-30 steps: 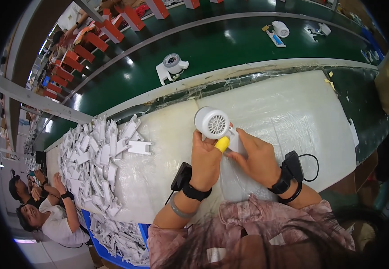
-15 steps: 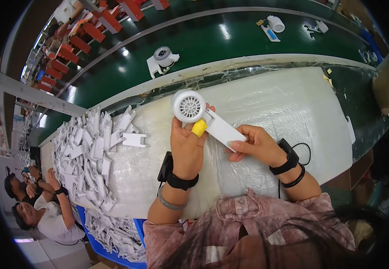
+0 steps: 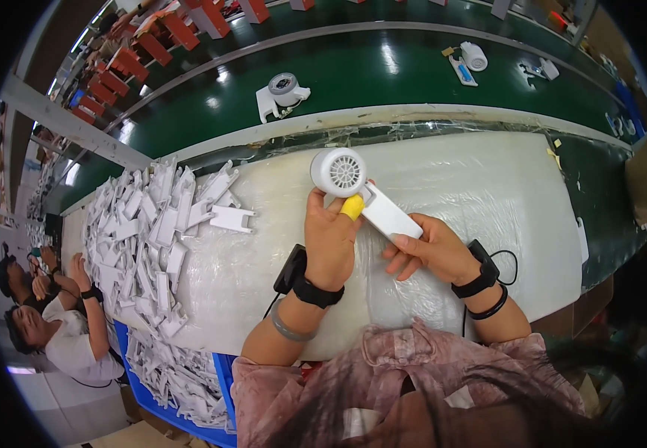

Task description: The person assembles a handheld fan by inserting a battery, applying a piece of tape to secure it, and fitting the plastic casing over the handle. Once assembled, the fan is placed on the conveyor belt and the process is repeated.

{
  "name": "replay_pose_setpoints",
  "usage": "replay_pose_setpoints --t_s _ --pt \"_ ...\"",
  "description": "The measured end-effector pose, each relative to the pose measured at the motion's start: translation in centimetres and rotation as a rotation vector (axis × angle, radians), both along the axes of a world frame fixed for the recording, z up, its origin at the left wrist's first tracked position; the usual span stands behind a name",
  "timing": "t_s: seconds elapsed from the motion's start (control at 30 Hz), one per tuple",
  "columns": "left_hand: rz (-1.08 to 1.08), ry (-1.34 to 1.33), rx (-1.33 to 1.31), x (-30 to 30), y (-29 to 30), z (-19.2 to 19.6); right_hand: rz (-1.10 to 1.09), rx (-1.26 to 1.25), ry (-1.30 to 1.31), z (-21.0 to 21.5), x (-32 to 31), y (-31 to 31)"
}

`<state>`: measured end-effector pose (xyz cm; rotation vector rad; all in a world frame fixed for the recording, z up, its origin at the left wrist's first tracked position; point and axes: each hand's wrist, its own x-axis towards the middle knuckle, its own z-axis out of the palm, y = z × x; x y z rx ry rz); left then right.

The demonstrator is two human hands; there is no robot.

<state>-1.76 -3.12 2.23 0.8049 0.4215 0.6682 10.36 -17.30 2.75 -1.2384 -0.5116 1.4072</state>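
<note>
A white handheld fan (image 3: 392,213) with a round grilled head is held between my two hands above the padded table. My left hand (image 3: 331,243) is closed around the fan just below its head, and its thumb wears a yellow finger cover (image 3: 352,207). At the handle's lower end, the thumb and fingers of my right hand (image 3: 435,250) pinch the white casing. Part of the handle is hidden behind the right fingers. To the left of my hands lies a heap of white plastic handle shells (image 3: 152,231), with one shell (image 3: 232,219) at its right edge.
Beyond the table runs a green conveyor belt (image 3: 353,71) carrying a fan assembly (image 3: 284,88) and another fan with a blue part (image 3: 473,58). A blue bin (image 3: 224,377) of white shells stands at lower left. Two people (image 3: 62,328) sit at far left.
The fan and both hands appear further right and slightly lower in the picture, while the whole view has also shifted. Both hands keep hold of the fan.
</note>
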Motion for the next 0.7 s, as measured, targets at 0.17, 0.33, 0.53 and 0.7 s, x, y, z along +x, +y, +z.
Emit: replay_pose_setpoints --t_s 0.17,0.33,0.53,0.7 --pt "-0.020 0.014 0.041 -0.1 -0.4 0.9 -0.069 0.048 -0.061 -0.4 -0.4 0.0" --pt "-0.049 -0.143 -0.004 0.3 0.0 1.1 -0.124 0.120 -0.120 -0.1 -0.8 -0.3" --pt "-0.116 -0.167 -0.028 0.3 1.1 0.4 -0.300 0.246 -0.177 0.2 -2.4 -0.7" --pt "-0.134 -0.135 -0.040 0.4 1.0 -0.4 -0.308 0.298 -0.340 0.3 -2.2 -1.3"
